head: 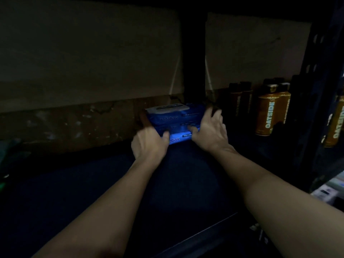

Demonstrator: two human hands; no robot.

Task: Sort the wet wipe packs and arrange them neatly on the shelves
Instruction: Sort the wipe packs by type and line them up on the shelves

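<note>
As both hands clasp a stack of 3 blue wet wipe packs [174,123] deep on the dark shelf [186,183], left hand [149,142] at 9 o'clock, right hand [210,131] at 3, the soft, slippery-looking packs seem best squeezed at their ends.

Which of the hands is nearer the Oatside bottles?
Right. The right hand holds the blue packs' side facing the bottles; the left hand holds the far side.
</note>
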